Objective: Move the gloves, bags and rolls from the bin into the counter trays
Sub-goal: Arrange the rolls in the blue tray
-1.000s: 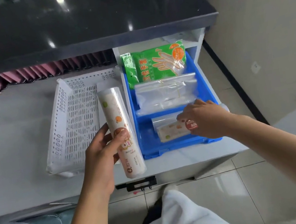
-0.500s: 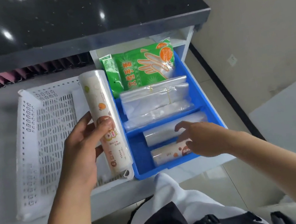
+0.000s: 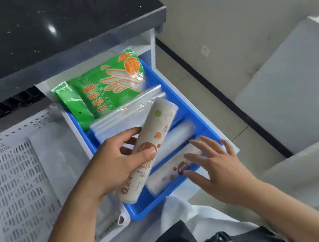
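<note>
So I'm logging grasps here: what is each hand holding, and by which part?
The left hand grips the printed roll around its lower middle, above the blue bin. The right hand is open and holds nothing.

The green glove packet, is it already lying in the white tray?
No, the green glove packet leans at the far end of the blue bin, outside the white tray.

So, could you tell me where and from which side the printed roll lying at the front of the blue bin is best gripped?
Grip the printed roll round its middle, coming down from above. It lies flat in the blue bin's front compartment, with the bin's front wall close alongside it, so only its top is free. The right hand hovers open over it; the left hand holds another roll.
</note>
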Tool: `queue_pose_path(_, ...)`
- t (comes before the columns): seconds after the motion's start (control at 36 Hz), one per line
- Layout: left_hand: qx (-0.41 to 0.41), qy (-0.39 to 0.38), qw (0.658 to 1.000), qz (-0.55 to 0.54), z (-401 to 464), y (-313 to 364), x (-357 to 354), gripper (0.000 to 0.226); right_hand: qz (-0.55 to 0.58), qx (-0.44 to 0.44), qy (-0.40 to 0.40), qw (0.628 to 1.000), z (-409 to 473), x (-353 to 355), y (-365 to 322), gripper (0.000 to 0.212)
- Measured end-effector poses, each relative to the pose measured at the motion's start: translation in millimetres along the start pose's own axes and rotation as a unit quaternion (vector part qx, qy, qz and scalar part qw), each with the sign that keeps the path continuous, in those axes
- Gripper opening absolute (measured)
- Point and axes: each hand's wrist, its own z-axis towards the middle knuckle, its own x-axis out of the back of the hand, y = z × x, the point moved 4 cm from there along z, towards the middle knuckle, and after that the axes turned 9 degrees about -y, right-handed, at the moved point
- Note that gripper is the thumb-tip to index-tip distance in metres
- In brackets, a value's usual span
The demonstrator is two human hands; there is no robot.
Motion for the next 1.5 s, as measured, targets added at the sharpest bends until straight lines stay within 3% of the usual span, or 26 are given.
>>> queue_pose_path(0.08,0.024,-0.058,0.996,0.063,22.7,2.3,-20.2,0.041,0.013,-0.035,0.013,0.999,-15.2,-3.8,16.8,0.070)
queue_pose_path(0.28,0.062,-0.146,0.968,0.192,62.6,3.5,-57.9,0.060,0.030,-0.053,0.010,0.998,-24.4,-18.5,24.0,0.074)
queue_pose_path(0.44,0.040,-0.076,0.936,0.342,64.1,5.1,-69.5,0.068,0.042,-0.044,0.014,0.998,-20.1,-17.4,16.9,0.072)
queue_pose_path(0.58,0.014,0.011,0.912,0.409,56.0,5.9,-73.9,0.061,0.029,-0.045,0.019,0.998,-12.9,-17.2,16.7,0.073)
queue_pose_path(1.03,-0.006,0.028,0.933,0.360,54.3,2.9,-64.2,0.054,-0.028,-0.054,0.024,0.998,3.8,-20.4,-2.4,0.082)
queue_pose_path(1.25,-0.016,0.014,0.909,0.417,50.5,2.9,-75.4,0.069,-0.031,-0.040,0.020,0.999,-6.0,-25.8,-1.1,0.083)
queue_pose_path(1.5,-0.013,0.010,0.917,0.400,46.0,-3.2,-82.8,0.062,-0.044,-0.040,0.027,0.998,-0.8,-23.6,-3.3,0.082)
